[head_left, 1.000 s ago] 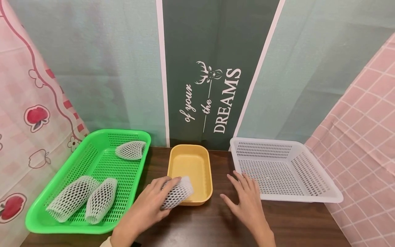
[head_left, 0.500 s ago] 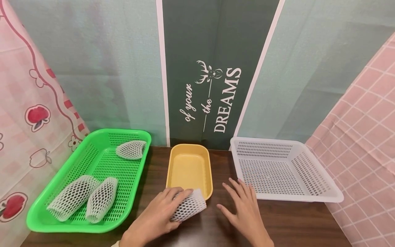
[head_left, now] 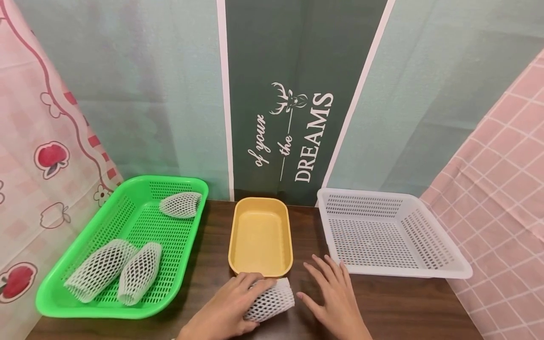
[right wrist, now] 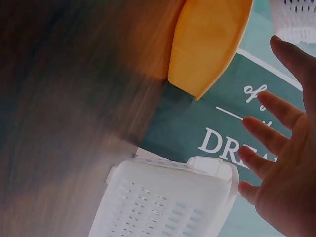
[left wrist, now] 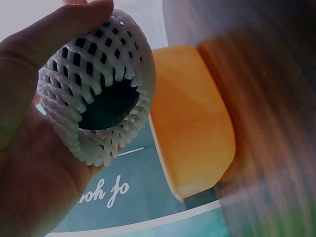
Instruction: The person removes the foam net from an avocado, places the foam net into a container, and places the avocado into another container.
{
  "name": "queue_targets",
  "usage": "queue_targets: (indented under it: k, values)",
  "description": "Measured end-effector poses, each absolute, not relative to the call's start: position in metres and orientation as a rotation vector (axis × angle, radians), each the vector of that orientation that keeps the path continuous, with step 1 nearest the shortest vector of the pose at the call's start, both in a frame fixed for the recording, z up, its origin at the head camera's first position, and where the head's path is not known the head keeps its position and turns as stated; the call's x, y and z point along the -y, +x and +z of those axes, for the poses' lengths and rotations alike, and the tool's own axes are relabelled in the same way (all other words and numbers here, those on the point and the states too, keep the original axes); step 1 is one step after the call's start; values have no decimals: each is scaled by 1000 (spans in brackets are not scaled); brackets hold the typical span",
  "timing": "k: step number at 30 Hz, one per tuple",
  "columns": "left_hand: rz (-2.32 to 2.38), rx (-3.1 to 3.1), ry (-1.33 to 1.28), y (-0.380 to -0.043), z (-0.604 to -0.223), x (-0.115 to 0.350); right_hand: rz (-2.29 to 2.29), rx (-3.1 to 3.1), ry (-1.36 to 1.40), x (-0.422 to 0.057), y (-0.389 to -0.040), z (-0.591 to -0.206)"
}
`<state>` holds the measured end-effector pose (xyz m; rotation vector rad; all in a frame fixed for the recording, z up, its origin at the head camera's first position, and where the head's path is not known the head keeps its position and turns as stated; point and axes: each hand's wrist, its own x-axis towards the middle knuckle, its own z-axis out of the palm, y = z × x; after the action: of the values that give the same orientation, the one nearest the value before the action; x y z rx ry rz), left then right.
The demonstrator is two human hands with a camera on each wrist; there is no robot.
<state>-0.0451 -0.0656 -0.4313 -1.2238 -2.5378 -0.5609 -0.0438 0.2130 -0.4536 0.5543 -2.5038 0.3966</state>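
Observation:
My left hand grips a white foam net sleeve in front of the yellow tray. In the left wrist view a dark, smooth, rounded object shows inside the sleeve's open end; its kind cannot be told. My right hand is held to the right of the sleeve, fingers spread and holding nothing. In the right wrist view its thumb comes close to the sleeve without a clear touch.
On the left a green basket bears foam net sleeves with dark contents: one sleeve at the back, two at the front. A white perforated basket stands on the right. Curtains close off the back and both sides.
My left hand has brought the net sleeve from over the yellow tray rightward and toward me, in front of the tray. My right hand has drawn slightly nearer to me, its fingers still spread.

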Motion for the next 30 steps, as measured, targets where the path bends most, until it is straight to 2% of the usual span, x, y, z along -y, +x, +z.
queue_targets:
  k: [20,30]
  values:
    - [-650,2633,-1331,-47,-461,59,373,2671,664,-204,-33,-469]
    - [-772,2697,-1279,-47,-473,57,463,2838,623,-204,-30,-475]
